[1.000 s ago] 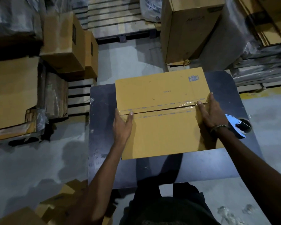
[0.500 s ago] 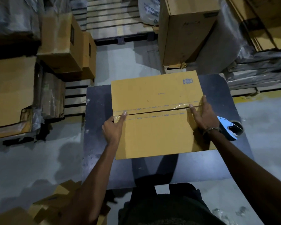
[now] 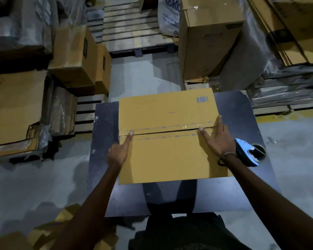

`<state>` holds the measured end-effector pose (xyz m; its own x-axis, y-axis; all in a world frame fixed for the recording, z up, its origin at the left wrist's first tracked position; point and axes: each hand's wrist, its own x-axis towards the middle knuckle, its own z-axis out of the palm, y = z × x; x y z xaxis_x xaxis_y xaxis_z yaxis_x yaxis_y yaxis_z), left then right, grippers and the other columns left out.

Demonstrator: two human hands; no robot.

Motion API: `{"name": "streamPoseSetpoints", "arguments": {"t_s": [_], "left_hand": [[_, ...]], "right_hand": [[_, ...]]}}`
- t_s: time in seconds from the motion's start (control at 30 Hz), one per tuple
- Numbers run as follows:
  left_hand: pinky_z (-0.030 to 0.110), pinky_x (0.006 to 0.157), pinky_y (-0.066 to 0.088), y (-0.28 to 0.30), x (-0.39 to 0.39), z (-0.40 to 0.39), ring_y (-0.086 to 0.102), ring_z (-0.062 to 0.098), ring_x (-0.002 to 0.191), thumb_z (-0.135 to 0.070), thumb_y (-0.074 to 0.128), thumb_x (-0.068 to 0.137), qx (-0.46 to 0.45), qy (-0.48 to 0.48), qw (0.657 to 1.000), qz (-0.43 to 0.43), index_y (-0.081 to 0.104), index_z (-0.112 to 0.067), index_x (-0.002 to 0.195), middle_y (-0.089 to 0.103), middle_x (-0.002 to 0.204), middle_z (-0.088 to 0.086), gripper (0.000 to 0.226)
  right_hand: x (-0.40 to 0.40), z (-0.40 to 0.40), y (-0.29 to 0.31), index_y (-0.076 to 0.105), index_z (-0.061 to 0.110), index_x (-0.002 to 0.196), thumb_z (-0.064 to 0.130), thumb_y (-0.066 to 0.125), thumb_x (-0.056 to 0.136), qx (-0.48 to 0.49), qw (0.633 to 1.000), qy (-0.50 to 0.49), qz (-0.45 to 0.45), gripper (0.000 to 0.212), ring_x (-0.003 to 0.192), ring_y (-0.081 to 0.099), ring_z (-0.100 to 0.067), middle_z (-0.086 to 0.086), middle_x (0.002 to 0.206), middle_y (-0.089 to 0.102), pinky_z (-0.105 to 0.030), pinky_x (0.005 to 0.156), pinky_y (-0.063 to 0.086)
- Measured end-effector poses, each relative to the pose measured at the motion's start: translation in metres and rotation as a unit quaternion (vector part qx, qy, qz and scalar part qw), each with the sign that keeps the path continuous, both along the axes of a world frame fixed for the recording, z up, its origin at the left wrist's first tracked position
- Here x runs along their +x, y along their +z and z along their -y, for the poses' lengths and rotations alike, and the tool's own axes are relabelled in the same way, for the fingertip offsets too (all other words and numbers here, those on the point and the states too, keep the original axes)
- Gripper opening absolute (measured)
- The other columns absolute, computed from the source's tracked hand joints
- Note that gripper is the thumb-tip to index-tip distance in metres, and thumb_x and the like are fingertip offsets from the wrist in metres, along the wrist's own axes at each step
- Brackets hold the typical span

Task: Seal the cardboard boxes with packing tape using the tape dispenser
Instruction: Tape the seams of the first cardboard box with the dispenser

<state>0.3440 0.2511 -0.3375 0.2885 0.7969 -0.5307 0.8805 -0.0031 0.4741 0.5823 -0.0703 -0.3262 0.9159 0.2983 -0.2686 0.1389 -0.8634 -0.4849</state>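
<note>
- Cardboard box [image 3: 170, 141] lies flat on the dark counter [image 3: 242, 192], its long axis and taped seam running left-right.
- Left hand [image 3: 118, 154] grip: index fingertip presses the packing tape [image 3: 161, 129], other fingers apparently curled.
- Right hand [image 3: 218, 139] released, flat at the seam's right end.
- Tape dispenser [image 3: 247, 153] just beside the right wrist.

I've got a dark tabletop [image 3: 105, 159] w/ rounded corners, standing on grey concrete floor [image 3: 34, 181]. Directly on it: a flat yellow-brown cardboard box [image 3: 170, 159], roughly centre, and a blue tape dispenser [image 3: 246, 152] just beside the box's right edge.
</note>
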Motion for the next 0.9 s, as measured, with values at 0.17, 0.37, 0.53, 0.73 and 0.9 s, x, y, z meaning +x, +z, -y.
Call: {"name": "streamPoseSetpoints", "arguments": {"t_s": [0.17, 0.37, 0.53, 0.73, 0.9], "left_hand": [[0.062, 0.116, 0.038, 0.019, 0.012, 0.038, 0.034, 0.043, 0.151, -0.080, 0.069, 0.081, 0.192, 0.057, 0.979, 0.047, 0.012, -0.013, 0.168, 0.024, 0.170, 0.019, 0.123], [0.052, 0.117, 0.035, 0.024, 0.084, 0.124, 0.043, 0.031, 0.144, -0.038, 0.064, 0.093, 0.326, -0.171, 0.923, 0.114, 0.051, -0.017, 0.150, 0.047, 0.158, 0.008, 0.062], [0.049, 0.114, 0.041, 0.014, 0.173, 0.182, 0.054, 0.028, 0.134, -0.043, 0.057, 0.094, 0.285, -0.350, 0.875, 0.175, 0.059, -0.019, 0.142, 0.058, 0.146, 0.003, 0.054], [0.046, 0.116, 0.037, 0.006, 0.260, 0.185, 0.050, 0.026, 0.137, -0.060, 0.053, 0.099, 0.305, -0.436, 0.830, 0.167, 0.059, -0.021, 0.140, 0.056, 0.148, 0.003, 0.056], [0.053, 0.128, 0.016, 0.011, 0.314, 0.163, 0.022, 0.027, 0.159, -0.096, 0.035, 0.084, 0.278, -0.433, 0.856, 0.056, 0.033, -0.023, 0.163, 0.028, 0.172, 0.009, 0.107]], "right_hand": [[0.010, 0.014, 0.007, 0.007, 0.039, 0.164, 0.081, 0.057, 0.086, 0.141, 0.983, -0.035, -0.113, 0.102, 0.151, 0.033, -0.028, 0.000, 0.168, 0.028, -0.053, 0.116, 0.034], [0.021, 0.065, -0.008, 0.066, 0.022, 0.125, 0.064, 0.044, 0.102, 0.230, 0.958, -0.122, -0.122, 0.053, 0.121, 0.062, -0.026, -0.003, 0.125, 0.069, -0.038, 0.096, 0.046], [0.032, 0.129, -0.052, 0.071, 0.015, 0.084, 0.049, 0.055, 0.096, 0.083, 0.983, -0.162, -0.001, 0.039, 0.085, 0.068, -0.029, -0.008, 0.085, 0.072, -0.033, 0.069, 0.049], [0.032, 0.160, -0.071, 0.067, 0.007, 0.091, 0.054, 0.081, 0.078, -0.095, 0.990, -0.100, 0.036, 0.050, 0.093, 0.063, -0.036, -0.013, 0.096, 0.067, -0.041, 0.071, 0.052], [0.038, 0.178, -0.085, 0.074, 0.013, 0.097, 0.045, 0.083, 0.074, -0.161, 0.987, -0.008, -0.022, 0.041, 0.097, 0.066, -0.036, -0.011, 0.098, 0.073, -0.040, 0.079, 0.052]]}}
